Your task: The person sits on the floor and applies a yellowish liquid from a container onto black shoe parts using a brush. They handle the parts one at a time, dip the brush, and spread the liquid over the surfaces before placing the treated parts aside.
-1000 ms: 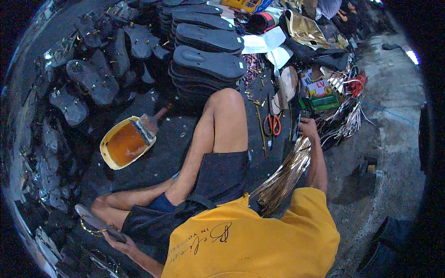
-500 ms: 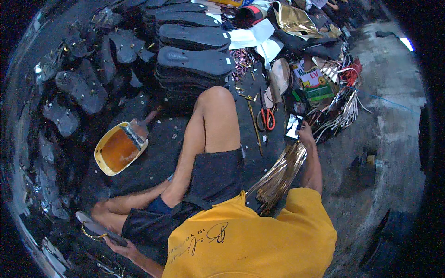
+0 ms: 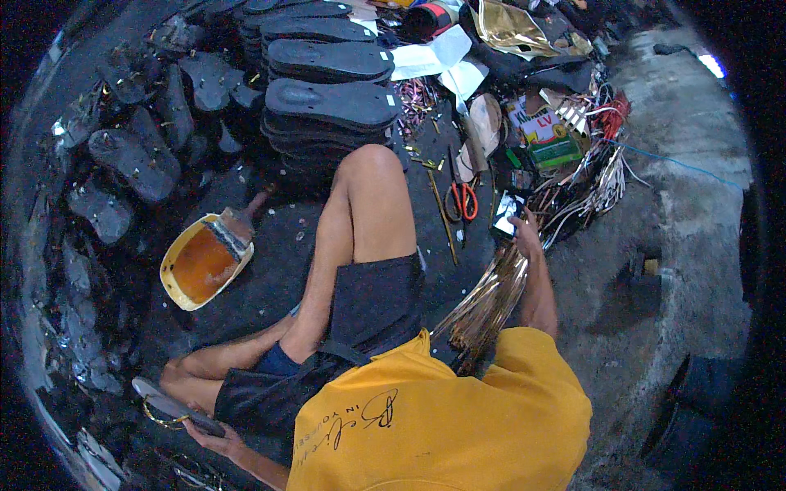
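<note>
My left hand (image 3: 214, 438) is closed round the heel end of a grey flip-flop (image 3: 168, 403) with a gold strap, held low at the left beside my bent leg. At the right, my right hand (image 3: 528, 235) is at a smartphone (image 3: 503, 219) with a bright screen. The fingers close on its lower edge, with one digit over the screen; those underneath are hidden. Below that forearm lies a bundle of long gold strips (image 3: 490, 303). Red-handled scissors (image 3: 461, 202) lie on the floor left of the phone.
A yellow tub (image 3: 201, 266) of amber liquid holds a wide brush (image 3: 236, 225). Stacked dark soles (image 3: 327, 106) stand ahead; loose soles (image 3: 135, 159) are heaped at the left. A green-and-white tin (image 3: 547, 135), pale strips (image 3: 606, 184) and gold sheet material (image 3: 512, 31) lie at the far right.
The view has shifted slightly, so the floor items sit a little further left and up. The digit at the phone screen has moved slightly. My left hand keeps its hold on the flip-flop.
</note>
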